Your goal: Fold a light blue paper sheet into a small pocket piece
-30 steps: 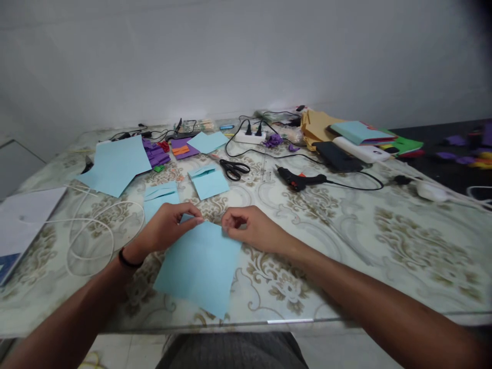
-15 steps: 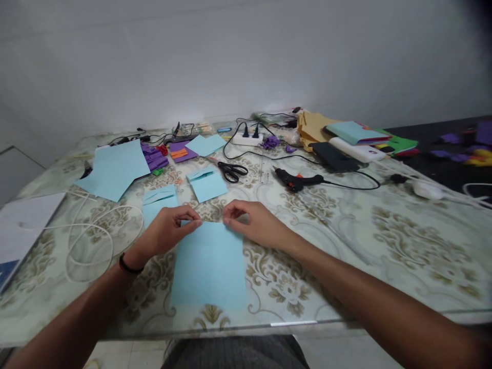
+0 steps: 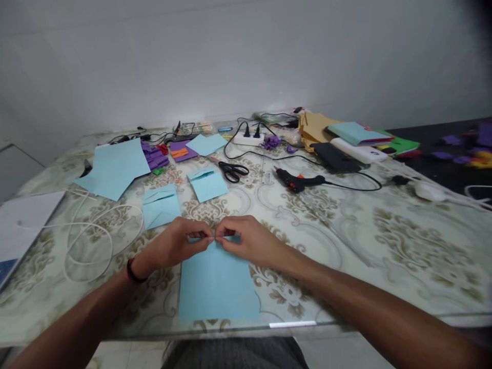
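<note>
A light blue paper sheet lies near the table's front edge. At its far edge my left hand pinches it between thumb and index finger. Right beside it, my right hand pinches the same edge, the fingertips of both hands almost touching. Beyond my left hand rests a light blue folded paper piece with a slit near its top. A similar folded piece is farther back, close to black-handled scissors.
A black glue gun with a cord lies right of centre. White cable loops and a white sheet are at left. Behind are a large blue sheet, purple strips, a power strip and a black device.
Both hands have moved nearer the front edge and closer together along the sheet's far edge. The sheet has shifted slightly right and toward me, and the left folded piece shows more fully.
</note>
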### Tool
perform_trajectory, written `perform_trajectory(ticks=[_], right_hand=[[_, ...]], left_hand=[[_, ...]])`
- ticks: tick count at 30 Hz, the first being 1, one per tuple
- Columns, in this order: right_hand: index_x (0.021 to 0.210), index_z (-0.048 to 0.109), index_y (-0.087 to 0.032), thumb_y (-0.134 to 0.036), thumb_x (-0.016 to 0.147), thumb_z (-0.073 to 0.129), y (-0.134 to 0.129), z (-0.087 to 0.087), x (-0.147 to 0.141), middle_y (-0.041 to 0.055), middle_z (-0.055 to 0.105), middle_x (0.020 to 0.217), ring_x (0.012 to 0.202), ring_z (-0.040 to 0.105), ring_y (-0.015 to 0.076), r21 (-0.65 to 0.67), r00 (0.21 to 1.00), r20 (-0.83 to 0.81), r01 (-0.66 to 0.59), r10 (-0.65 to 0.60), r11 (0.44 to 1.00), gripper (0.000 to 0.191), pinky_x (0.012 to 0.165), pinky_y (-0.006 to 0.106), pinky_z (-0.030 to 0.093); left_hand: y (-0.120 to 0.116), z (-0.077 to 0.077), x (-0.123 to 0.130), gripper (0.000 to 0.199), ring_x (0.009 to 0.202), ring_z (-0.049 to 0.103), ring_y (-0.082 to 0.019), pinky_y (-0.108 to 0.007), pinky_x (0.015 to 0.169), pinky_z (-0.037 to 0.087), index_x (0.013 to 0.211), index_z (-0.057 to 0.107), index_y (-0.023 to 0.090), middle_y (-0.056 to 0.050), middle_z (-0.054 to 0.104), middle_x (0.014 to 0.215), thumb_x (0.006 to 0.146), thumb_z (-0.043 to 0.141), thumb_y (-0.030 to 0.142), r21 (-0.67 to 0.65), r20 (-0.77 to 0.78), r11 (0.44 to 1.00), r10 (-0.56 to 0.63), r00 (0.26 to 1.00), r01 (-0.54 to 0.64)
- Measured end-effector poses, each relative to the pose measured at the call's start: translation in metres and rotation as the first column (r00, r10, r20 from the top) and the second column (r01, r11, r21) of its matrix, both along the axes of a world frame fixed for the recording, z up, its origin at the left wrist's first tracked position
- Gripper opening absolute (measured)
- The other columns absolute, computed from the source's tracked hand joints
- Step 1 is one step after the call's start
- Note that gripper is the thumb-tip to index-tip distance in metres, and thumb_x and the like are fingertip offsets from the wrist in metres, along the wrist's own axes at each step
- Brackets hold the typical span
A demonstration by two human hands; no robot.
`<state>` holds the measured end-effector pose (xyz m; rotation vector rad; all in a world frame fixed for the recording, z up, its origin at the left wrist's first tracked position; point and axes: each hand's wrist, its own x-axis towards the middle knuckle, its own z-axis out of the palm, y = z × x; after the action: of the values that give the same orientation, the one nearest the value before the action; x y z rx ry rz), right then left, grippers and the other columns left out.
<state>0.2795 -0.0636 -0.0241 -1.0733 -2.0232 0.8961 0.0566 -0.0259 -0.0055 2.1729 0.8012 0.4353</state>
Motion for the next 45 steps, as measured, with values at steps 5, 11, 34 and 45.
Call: perform_trajectory(ticks=[5,11,34,45], right_hand=[[0.081,0.070,-0.020,-0.013,0.083,0.064,0.005,0.005,0.008,0.0006,0.072,0.080,0.075,0.064,0.0157,-0.040,1.000,0.002,-0.020,0.020,0.999,0.009,0.072,0.025,0.047],[0.079,0.071,-0.019,-0.022,0.086,0.065,0.020,0.008,0.025,0.0015,0.073,0.078,0.073,0.062,0.0165,-0.097,0.998,0.033,0.058,-0.055,0.994,0.010,0.073,0.028,0.046],[0.088,0.068,-0.017,-0.042,0.088,0.071,0.006,0.011,0.016,-0.0012,0.061,0.076,0.070,0.053,0.0141,-0.326,0.981,-0.181,0.001,-0.064,0.945,0.026,0.064,0.026,0.041],[0.089,0.067,-0.016,-0.051,0.085,0.076,0.010,0.008,0.015,-0.0038,0.055,0.070,0.064,0.048,0.0115,-0.399,0.953,-0.295,-0.053,-0.073,0.915,0.036,0.057,0.024,0.037]], left_hand=[[0.010,0.007,-0.010,0.020,0.067,0.064,-0.014,-0.023,0.065,0.049,0.086,0.076,0.018,-0.004,0.075,0.076,0.094,0.062,0.030,0.038,-0.026,0.998,-0.046,0.999,0.047],[0.029,0.017,-0.023,0.028,0.059,0.070,-0.017,-0.022,0.059,0.053,0.079,0.076,0.018,-0.004,0.077,0.065,0.090,0.070,0.042,-0.092,-0.039,0.993,0.064,0.997,-0.067],[-0.001,-0.002,0.002,0.022,0.062,0.047,-0.011,-0.020,0.054,0.036,0.083,0.059,0.017,0.005,0.052,0.070,0.085,0.073,0.034,-0.308,-0.065,0.951,-0.032,0.997,0.011],[-0.003,-0.001,0.004,0.030,0.074,0.063,-0.017,-0.022,0.062,0.048,0.107,0.069,0.017,-0.001,0.070,0.087,0.085,0.074,0.037,-0.380,-0.028,0.925,-0.008,1.000,-0.003]])
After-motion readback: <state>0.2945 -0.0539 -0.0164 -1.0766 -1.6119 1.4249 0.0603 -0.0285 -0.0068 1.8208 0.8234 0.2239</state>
